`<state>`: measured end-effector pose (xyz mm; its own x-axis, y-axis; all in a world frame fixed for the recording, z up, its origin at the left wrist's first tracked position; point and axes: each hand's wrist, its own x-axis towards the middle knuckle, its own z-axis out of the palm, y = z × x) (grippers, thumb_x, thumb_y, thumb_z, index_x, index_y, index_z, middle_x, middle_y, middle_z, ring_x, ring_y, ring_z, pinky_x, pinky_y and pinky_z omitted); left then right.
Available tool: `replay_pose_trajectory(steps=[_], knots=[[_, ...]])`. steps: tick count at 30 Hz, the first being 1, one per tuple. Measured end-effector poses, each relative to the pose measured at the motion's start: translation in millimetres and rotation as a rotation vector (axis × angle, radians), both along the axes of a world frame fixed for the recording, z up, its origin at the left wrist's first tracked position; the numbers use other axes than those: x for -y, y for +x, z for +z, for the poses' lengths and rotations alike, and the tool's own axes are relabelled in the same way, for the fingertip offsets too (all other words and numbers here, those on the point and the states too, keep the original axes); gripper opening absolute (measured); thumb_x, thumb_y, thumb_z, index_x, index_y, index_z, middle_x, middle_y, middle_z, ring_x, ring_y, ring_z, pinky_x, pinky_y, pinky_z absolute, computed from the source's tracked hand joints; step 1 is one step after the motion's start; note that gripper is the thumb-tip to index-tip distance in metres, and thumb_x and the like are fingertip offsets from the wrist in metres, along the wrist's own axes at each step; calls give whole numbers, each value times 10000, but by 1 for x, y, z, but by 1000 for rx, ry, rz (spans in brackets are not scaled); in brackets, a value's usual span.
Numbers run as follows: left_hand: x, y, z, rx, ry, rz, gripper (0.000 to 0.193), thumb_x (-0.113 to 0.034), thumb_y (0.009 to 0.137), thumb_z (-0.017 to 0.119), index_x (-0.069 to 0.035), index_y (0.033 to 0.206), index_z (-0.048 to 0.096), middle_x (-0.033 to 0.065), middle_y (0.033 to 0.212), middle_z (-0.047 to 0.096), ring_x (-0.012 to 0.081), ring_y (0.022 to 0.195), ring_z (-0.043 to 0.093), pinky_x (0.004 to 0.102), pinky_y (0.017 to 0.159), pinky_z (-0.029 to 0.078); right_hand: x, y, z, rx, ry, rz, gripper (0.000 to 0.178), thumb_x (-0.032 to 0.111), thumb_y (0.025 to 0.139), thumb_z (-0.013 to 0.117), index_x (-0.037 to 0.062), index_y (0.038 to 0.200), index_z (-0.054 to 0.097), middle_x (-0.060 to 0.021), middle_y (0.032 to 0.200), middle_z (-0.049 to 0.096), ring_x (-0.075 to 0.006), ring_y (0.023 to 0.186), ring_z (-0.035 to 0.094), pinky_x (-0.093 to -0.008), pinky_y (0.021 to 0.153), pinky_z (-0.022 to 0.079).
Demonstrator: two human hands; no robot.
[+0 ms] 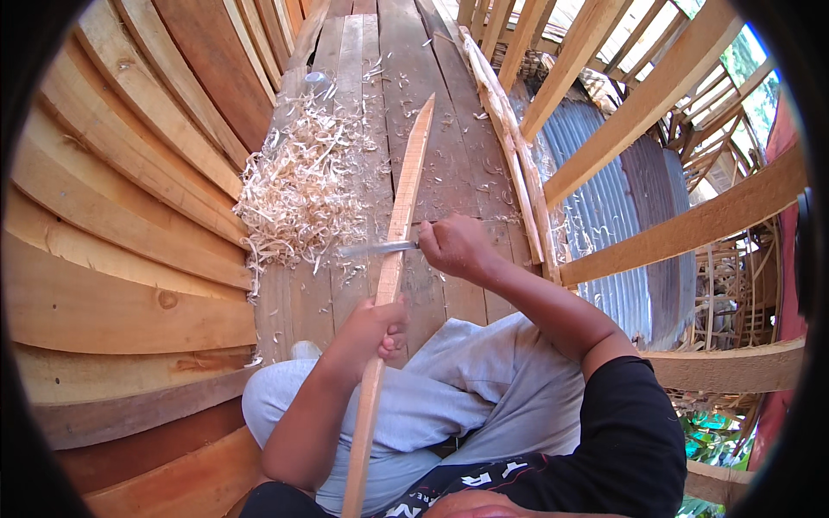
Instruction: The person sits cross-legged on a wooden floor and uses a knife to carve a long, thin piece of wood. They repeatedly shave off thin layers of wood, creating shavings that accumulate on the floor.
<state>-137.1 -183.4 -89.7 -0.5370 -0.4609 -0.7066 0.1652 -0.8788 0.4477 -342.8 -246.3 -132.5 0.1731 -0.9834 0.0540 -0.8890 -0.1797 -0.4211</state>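
A long strip of pale wood (405, 200) slants up from my lap, its far end tapering to a point. My left hand (370, 335) is wrapped round it a little below its middle. In my right hand (455, 249) is a knife, closed in a fist round the handle, which the fingers mostly hide. The knife's blade (380, 248) lies crosswise against the strip, above my left hand, and its tip end points left and looks slightly blurred. My legs, in light grey trousers (432, 406), are folded beneath the strip.
Curly wood shavings (302, 186) are heaped on the plank floor (466, 298) to the left, beside a small clear cup-like object (316, 84). A board wall (129, 302) rises at left. Wooden railing slats (682, 229) stand at right, with corrugated metal sheets (596, 164) beyond. A peeled pole (509, 129) lies along the floor's right edge.
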Motion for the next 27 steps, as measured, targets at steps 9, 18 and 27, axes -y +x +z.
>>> replay_pose_trajectory(steps=[9,18,27], knots=[[-2,2,-1,-20,-30,-15,146,-80,861,570,-118,907,437,-54,607,386,14,429,357,182,345,275,28,-15,-14,-9,-107,-94,482,281,907,418,-16,579,610,-252,581,563,-437,597,600,-533,635,486],[-10,5,1,-10,-32,-48,146,-89,870,567,-108,881,423,-46,611,396,23,435,371,190,368,293,43,-26,-26,-83,-147,-274,491,307,913,408,14,596,641,-220,624,615,-409,624,633,-506,647,512],[-25,-11,4,-47,-9,-175,186,-98,857,580,-123,987,449,-35,648,417,21,435,371,187,352,281,72,-108,-36,152,174,-646,715,559,956,341,-61,825,671,-281,878,665,-377,900,655,-436,838,490]])
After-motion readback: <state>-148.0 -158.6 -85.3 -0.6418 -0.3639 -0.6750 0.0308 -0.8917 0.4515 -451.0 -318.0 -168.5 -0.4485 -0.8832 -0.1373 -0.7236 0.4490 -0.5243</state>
